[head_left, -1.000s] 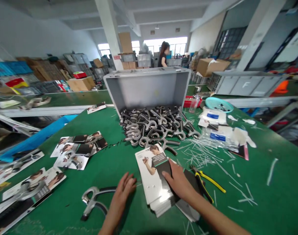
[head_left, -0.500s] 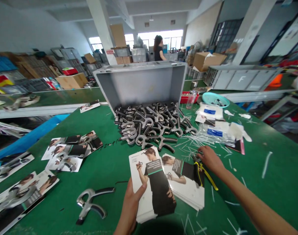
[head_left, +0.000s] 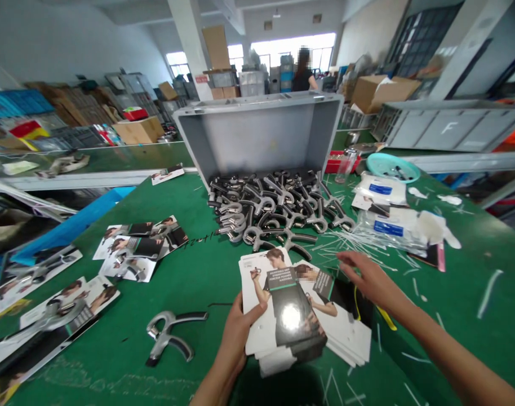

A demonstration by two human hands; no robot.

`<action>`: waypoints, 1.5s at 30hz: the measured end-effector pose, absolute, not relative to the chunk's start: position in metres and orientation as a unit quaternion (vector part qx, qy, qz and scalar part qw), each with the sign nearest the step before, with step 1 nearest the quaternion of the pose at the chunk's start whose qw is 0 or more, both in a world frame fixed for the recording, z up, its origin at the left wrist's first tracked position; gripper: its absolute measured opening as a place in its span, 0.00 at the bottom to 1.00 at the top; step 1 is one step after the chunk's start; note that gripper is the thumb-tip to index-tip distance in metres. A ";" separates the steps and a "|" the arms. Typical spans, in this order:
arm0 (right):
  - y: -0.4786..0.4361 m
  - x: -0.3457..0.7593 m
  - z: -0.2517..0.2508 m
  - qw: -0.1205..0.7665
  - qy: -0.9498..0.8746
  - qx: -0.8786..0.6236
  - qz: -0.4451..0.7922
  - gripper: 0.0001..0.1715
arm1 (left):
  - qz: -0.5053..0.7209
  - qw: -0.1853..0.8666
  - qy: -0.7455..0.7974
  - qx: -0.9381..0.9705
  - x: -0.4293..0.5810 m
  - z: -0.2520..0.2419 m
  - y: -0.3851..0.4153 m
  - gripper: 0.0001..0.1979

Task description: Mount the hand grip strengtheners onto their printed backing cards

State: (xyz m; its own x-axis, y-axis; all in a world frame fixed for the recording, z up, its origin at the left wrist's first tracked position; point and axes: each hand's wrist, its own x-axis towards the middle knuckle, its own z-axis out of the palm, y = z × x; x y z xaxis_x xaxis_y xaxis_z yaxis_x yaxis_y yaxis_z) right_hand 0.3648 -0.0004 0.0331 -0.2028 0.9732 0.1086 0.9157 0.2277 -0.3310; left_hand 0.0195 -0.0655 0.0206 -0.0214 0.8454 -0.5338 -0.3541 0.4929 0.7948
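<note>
My left hand [head_left: 237, 332] grips a stack of printed cards [head_left: 278, 316], thumb on top at the left edge; the lower cards stick out at the near end. A second pile of cards [head_left: 346, 338] lies on the table just right of it. Above that pile's far right corner hovers my right hand [head_left: 369, 279], fingers stretched leftward with nothing in them. Below it are pliers with yellow handles [head_left: 386, 318], partly hidden by the hand. One loose hand grip strengthener [head_left: 168, 332] lies to the left. A heap of hand grips [head_left: 274, 208] spills from a tipped grey crate [head_left: 257, 138].
At the left lie several cards with hand grips on them [head_left: 133, 256]. White plastic ties [head_left: 367, 242] are scattered at the right, near plastic bags with blue labels [head_left: 388, 228] and a turquoise basin [head_left: 409, 175]. A person [head_left: 303, 76] stands far behind the crate.
My right hand has left the pliers and shifted left toward the cards, its fingers straighter. The held stack is tilted and catches a bright reflection. The view has swung slightly left.
</note>
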 end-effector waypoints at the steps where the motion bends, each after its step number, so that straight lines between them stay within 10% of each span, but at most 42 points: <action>1: -0.008 0.358 0.032 0.147 -0.773 -0.604 0.127 0.21 | 0.440 0.680 0.547 0.210 0.019 0.023 -0.064 0.35; 6: -0.022 0.347 0.021 0.055 -0.757 -0.629 0.169 0.22 | 0.406 0.745 0.498 0.178 0.030 0.039 -0.060 0.22; 17: -0.033 0.349 0.044 0.033 -0.685 -0.630 0.364 0.36 | 0.356 0.766 0.465 0.265 0.066 0.033 -0.098 0.34; 37: -0.053 0.185 0.011 0.304 -0.618 -0.604 0.401 0.36 | 0.500 0.533 0.604 0.317 -0.008 0.005 -0.078 0.31; 45: -0.034 0.199 -0.004 0.311 -0.639 -0.617 0.339 0.36 | 0.480 0.636 0.546 0.260 0.023 0.010 -0.068 0.46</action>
